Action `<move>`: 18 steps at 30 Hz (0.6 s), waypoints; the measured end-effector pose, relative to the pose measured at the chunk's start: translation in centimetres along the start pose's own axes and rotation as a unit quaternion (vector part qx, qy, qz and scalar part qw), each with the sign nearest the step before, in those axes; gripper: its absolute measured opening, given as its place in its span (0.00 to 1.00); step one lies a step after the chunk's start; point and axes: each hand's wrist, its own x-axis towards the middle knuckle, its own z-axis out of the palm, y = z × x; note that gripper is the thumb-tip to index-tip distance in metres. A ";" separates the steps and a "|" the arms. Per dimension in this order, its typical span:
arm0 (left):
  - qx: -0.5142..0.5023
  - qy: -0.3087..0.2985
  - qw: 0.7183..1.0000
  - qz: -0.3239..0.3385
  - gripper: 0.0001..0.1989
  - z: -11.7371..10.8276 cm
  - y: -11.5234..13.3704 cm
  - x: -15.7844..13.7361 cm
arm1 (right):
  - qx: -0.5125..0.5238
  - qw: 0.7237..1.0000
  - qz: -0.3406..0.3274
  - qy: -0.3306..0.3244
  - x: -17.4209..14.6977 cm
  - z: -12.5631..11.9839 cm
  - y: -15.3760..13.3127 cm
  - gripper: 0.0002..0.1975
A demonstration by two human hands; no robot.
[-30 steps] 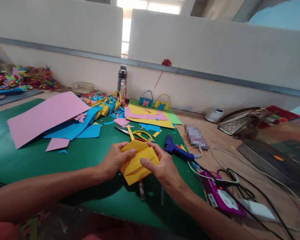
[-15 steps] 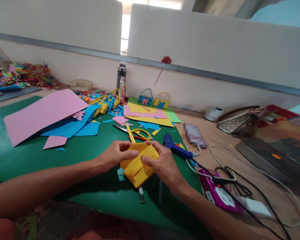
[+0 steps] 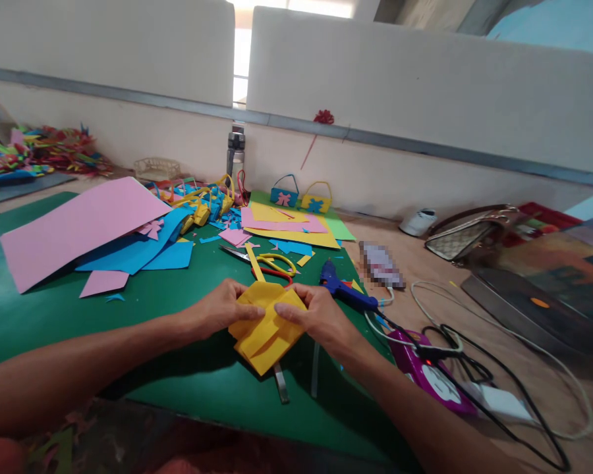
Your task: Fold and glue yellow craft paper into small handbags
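A folded piece of yellow paper [image 3: 265,342] is held between my two hands above the green mat [image 3: 178,388]. My left hand [image 3: 230,308] pinches its left side, thumb pressed on the front face. My right hand [image 3: 313,315] grips the right side, its thumb also on the front. Most of the other fingers are hidden behind the paper. Scissors [image 3: 277,264] with yellow and red handles lie just beyond it, beside a narrow yellow strip [image 3: 254,260]. A blue glue gun [image 3: 343,286] rests to the right of my right hand. Below the paper, a flat metallic strip [image 3: 281,387] sticks out.
Pink sheets [image 3: 79,230] and blue sheets [image 3: 168,255] lie at left. Small paper bags [image 3: 284,196] stand by the wall, near stacked yellow sheets [image 3: 296,236] and a bottle [image 3: 236,158]. A purple power strip [image 3: 432,378] with tangled cables [image 3: 524,408] sits at right.
Both thumbs have shifted on the yellow paper, and its folded front now sits flatter and a little more spread. The whole view has slid slightly, so things appear further left.
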 end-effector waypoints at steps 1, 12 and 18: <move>0.007 -0.006 1.000 -0.005 0.11 0.0 0.1 -0.1 | -0.004 1.000 0.002 0.002 0.1 -0.1 0.0 0.11; 0.029 -0.073 0.996 -0.042 0.09 -0.1 0.0 -0.3 | -0.149 0.988 -0.039 0.011 0.3 -0.9 -0.2 0.13; 0.034 -0.079 0.996 -0.015 0.10 0.0 0.0 -0.2 | -0.089 0.994 -0.058 0.021 0.6 -1.0 -0.1 0.14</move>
